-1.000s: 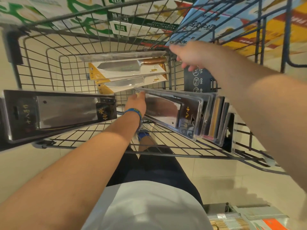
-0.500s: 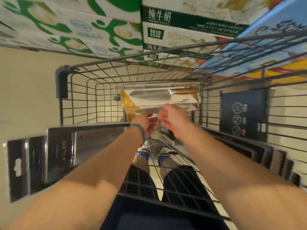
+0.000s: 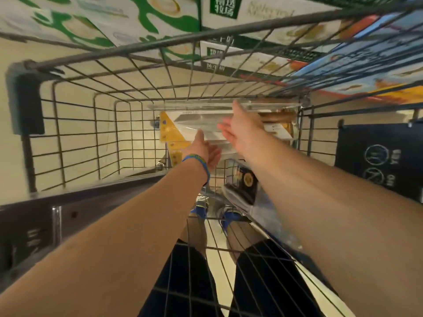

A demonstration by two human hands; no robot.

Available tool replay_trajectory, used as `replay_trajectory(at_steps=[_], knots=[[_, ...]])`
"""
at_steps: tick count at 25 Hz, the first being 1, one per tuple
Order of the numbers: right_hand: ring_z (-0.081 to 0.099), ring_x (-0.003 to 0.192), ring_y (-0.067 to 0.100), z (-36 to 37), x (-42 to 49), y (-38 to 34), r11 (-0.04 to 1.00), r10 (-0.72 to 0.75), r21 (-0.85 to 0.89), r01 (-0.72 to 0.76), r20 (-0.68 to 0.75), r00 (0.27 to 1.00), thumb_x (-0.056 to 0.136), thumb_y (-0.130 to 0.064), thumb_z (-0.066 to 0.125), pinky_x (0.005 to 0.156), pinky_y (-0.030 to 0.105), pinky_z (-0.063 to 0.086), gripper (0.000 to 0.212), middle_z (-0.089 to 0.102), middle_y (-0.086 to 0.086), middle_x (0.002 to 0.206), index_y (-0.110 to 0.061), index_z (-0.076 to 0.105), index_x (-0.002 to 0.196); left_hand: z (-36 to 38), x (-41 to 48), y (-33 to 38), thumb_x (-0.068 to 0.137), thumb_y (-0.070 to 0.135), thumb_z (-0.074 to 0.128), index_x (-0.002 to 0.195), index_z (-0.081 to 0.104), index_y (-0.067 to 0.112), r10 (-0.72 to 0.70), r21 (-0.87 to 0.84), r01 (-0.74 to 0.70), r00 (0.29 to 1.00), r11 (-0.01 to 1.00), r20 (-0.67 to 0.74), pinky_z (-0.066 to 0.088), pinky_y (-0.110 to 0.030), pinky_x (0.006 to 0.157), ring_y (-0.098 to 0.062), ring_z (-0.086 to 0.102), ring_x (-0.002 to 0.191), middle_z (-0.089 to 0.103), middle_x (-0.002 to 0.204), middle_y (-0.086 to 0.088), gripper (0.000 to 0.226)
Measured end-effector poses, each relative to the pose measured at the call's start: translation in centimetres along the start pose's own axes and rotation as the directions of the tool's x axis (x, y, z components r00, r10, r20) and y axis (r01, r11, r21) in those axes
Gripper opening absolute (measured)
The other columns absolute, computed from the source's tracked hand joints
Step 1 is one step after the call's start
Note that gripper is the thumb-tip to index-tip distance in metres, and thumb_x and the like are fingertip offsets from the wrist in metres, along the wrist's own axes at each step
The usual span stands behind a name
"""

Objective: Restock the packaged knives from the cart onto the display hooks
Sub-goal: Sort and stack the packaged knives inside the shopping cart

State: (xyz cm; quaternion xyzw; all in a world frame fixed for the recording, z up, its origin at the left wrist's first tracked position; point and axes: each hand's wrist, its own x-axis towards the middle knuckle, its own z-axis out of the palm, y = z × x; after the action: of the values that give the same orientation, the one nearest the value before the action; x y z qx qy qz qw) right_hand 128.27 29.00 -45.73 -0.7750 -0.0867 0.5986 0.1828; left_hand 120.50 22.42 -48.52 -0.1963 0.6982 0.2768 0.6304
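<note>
While your left hand (image 3: pixel 204 149) and right hand (image 3: pixel 241 128) reach open-fingered, expect stiff, slick, blade-heavy packaged knives (image 3: pixel 196 126). Grip the long edges.

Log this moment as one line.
phase: reach into cart; left hand: open, by yellow knife packs; right hand: open, over packs; grip: none
</note>
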Motion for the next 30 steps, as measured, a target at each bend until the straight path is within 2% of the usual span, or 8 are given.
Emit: replay_trajectory(at_steps=[8, 11, 13, 16, 22, 25, 27, 30], knots=[[0.072, 0.075, 0.012, 0.8, 2.6, -0.9, 0.966, 0.119, 0.229, -0.116, 0.004, 0.993, 0.104, -0.041, 0.054, 0.053, 0.018, 0.054, 0.027, 0.069, 0.006, 0.093, -0.015, 0.060, 0.103, 0.6, -0.5, 0.7, 0.100, 0.058, 0.036, 0.105, 0.062, 0.007, -0.110, 0.052, 0.113, 0.993, 0.992, -0.045, 0.052, -0.023, 0.052, -0.014, 0.069, 0.067, 0.074, 0.088, -0.007, 0.058], [0.064, 0.071, 0.010, 0.2, 0.2, 1.5, 0.933, 0.163, 0.320, -0.165, 0.031, 0.986, 0.096, -0.036, 0.065, 0.047, 0.017, 0.048, 0.020, 0.066, 0.003, 0.092, -0.016, 0.065, 0.097, -0.3, -1.5, 0.7, 0.098, 0.066, 0.022, 0.095, 0.063, 0.008, 0.039, -0.027, -0.044, 0.987, 0.999, -0.156, 0.055, -0.031, 0.067, -0.020, 0.071, 0.077, 0.075, 0.088, -0.010, 0.071], [0.054, 0.054, 0.008, -0.2, -2.3, 2.5, 0.870, 0.189, 0.447, -0.207, 0.085, 0.978, 0.092, -0.029, 0.067, 0.043, 0.017, 0.041, 0.013, 0.062, 0.000, 0.075, -0.016, 0.064, 0.091, -0.9, -2.9, 0.2, 0.100, 0.062, 0.023, 0.093, 0.062, 0.012, 0.096, -0.217, -0.135, 0.979, 0.967, -0.181, 0.054, -0.031, 0.068, -0.020, 0.070, 0.081, 0.075, 0.091, -0.008, 0.063], [0.048, 0.048, 0.007, -1.0, -4.8, 2.6, 0.773, 0.220, 0.595, -0.220, 0.073, 0.973, 0.091, -0.025, 0.070, 0.044, 0.016, 0.038, 0.009, 0.061, -0.001, 0.065, -0.018, 0.068, 0.096, -0.9, -3.5, -0.9, 0.103, 0.038, 0.041, 0.091, 0.056, 0.008, -0.065, -0.311, 0.026, 0.991, 0.950, -0.114, 0.054, -0.031, 0.068, -0.019, 0.063, 0.074, 0.064, 0.092, -0.008, 0.035], [0.057, 0.069, 0.009, -3.9, -3.2, 1.7, 0.834, 0.190, 0.535, -0.137, -0.044, 0.981, 0.090, -0.035, 0.077, 0.048, 0.017, 0.046, 0.020, 0.071, 0.004, 0.110, -0.020, 0.073, 0.103, 0.4, 0.6, 1.2, 0.104, 0.027, 0.041, 0.113, 0.062, 0.004, -0.075, -0.244, 0.044, 0.990, 0.969, -0.119, 0.051, -0.028, 0.057, -0.015, 0.065, 0.070, 0.069, 0.096, -0.009, 0.033], [0.059, 0.073, 0.010, -4.6, -2.5, 1.2, 0.859, 0.200, 0.496, -0.130, -0.089, 0.976, 0.090, -0.041, 0.076, 0.047, 0.018, 0.047, 0.021, 0.072, 0.004, 0.108, -0.023, 0.072, 0.101, 0.3, 1.3, 1.9, 0.102, 0.021, 0.044, 0.109, 0.060, 0.006, -0.072, -0.210, 0.031, 0.979, 0.977, -0.191, 0.050, -0.031, 0.058, -0.019, 0.065, 0.078, 0.068, 0.112, -0.013, 0.024], [0.059, 0.076, 0.012, -4.4, -2.5, 0.9, 0.857, 0.190, 0.501, -0.121, -0.087, 0.978, 0.092, -0.044, 0.074, 0.048, 0.019, 0.049, 0.025, 0.069, 0.004, 0.108, -0.022, 0.069, 0.104, 0.5, 1.0, 1.0, 0.097, 0.028, 0.052, 0.101, 0.060, 0.006, 0.017, -0.047, -0.030, 0.966, 0.998, -0.256, 0.052, -0.027, 0.052, -0.022, 0.067, 0.071, 0.071, 0.100, -0.014, 0.024], [0.059, 0.080, 0.013, -4.4, -2.9, 0.5, 0.830, 0.206, 0.539, -0.142, -0.061, 0.977, 0.095, -0.042, 0.071, 0.049, 0.019, 0.050, 0.024, 0.065, 0.005, 0.109, -0.021, 0.067, 0.107, 0.7, 0.8, 1.4, 0.100, 0.024, 0.047, 0.108, 0.060, 0.001, 0.004, -0.138, -0.031, 0.981, 0.990, -0.192, 0.051, -0.024, 0.042, -0.021, 0.065, 0.053, 0.071, 0.087, -0.015, 0.028]])
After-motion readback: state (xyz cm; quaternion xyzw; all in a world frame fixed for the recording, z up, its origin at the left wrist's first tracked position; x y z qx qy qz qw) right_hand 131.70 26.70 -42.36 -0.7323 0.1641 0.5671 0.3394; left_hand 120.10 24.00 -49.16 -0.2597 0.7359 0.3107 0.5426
